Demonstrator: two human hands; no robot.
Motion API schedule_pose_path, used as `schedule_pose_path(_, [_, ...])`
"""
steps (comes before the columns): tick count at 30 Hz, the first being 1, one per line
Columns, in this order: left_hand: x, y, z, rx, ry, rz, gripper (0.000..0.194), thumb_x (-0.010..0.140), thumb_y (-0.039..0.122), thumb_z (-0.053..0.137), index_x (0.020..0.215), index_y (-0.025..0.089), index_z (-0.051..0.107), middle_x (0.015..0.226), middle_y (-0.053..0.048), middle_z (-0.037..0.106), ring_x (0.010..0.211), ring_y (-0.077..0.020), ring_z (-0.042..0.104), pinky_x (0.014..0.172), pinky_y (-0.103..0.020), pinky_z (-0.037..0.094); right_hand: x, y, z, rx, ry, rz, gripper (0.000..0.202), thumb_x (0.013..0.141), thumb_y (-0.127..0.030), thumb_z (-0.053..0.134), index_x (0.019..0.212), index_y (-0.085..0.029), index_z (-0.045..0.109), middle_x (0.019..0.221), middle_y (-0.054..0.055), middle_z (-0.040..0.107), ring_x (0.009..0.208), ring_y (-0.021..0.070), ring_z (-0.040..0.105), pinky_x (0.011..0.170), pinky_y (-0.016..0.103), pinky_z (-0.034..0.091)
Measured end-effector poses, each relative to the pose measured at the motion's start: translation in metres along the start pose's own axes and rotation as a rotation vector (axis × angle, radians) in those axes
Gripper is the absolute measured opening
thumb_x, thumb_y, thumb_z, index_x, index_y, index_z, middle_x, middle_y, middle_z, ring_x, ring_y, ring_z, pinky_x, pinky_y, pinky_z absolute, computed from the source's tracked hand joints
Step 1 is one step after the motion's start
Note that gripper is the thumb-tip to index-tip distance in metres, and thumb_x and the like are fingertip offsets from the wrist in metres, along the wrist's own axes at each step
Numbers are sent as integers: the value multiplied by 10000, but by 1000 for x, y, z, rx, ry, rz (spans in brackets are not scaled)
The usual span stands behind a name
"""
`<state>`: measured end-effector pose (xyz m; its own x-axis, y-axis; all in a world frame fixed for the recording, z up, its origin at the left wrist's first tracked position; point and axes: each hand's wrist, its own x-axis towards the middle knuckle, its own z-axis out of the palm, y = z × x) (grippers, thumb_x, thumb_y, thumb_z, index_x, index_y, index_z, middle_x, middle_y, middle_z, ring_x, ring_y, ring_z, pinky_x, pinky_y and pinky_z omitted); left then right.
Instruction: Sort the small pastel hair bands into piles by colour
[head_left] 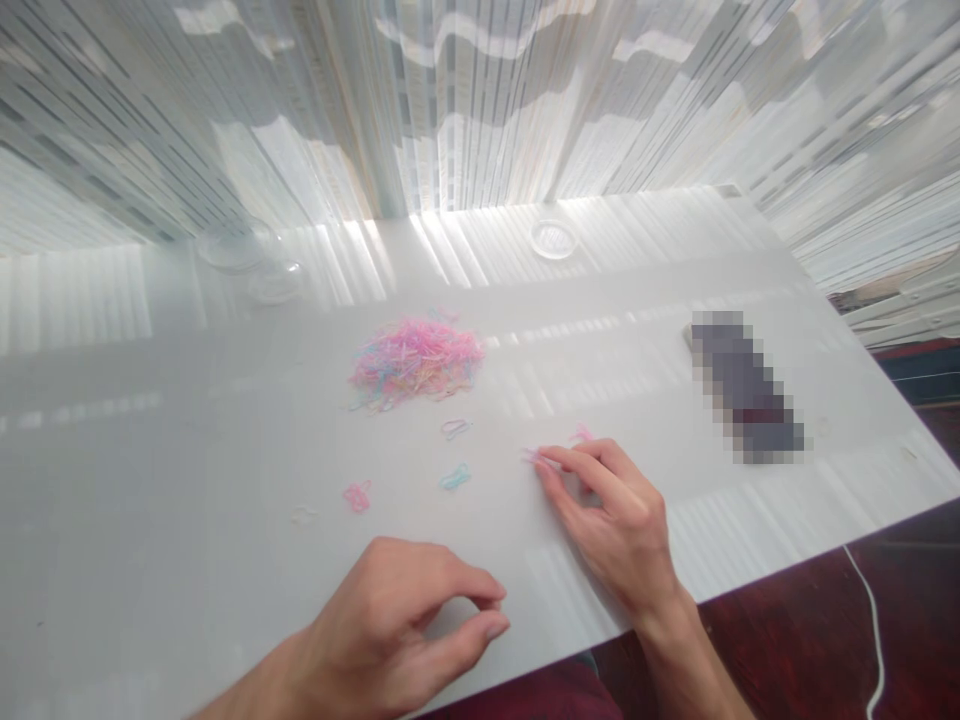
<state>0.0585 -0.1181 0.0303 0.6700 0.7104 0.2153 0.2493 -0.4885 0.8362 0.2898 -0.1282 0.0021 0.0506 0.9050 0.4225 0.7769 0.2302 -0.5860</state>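
My left hand (397, 620) gapes slightly; right hand (619, 525) pinches a lilac strand (531, 455). Clusters (454, 476) to its left look separated; mixed pile (418, 360) beyond (the bulk, I'd judge) remains.

Right hand (619, 530) pinching purple piece (529, 455), left hand (405, 620) loosely curled, pastel pile (420, 358) beyond, white table (187, 470)
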Motion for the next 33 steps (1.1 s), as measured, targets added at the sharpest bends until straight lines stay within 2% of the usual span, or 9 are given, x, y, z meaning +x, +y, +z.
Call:
schedule_pose_path(4, [-1,-3,-1,12,5,-5,82,917,125,665,951,181,713,674,31,715,465,-77,572,514,-183,467,-2,0,-1,-11,9,-2,130,934,-138,652,1037,-191,712,846,19,636,687,134,614,738,315,607])
schedule_pose_path(10, [-1,-4,2,19,10,-9,106,924,118,636,932,186,716,682,33,718,451,-72,531,492,-186,440,-6,0,-1,-36,41,-2,89,924,-106,635,911,-190,659,830,10,610,687,130,592,694,291,564])
schedule_pose_path(19, [1,-3,3,35,16,-1,106,936,123,635,953,199,706,735,39,736,466,-69,508,507,-194,424,-9,4,2,-50,43,-5,107,935,-103,616,890,-199,632,818,2,596,728,136,593,811,316,576])
schedule_pose_path(29, [-2,-5,5,24,-21,-2,112,934,123,631,952,199,713,694,39,709,456,-73,494,494,-201,416,-7,3,0,-26,31,-15,94,936,-107,628,931,-199,642,834,14,608,735,148,606,688,307,544])
schedule_pose_path(33, [-2,-5,4,21,-26,-10,108,932,127,636,949,199,716,689,39,706,462,-74,514,501,-200,423,-7,3,0,-29,23,-29,101,945,-99,619,922,-194,643,826,16,609,735,148,606,684,309,531])
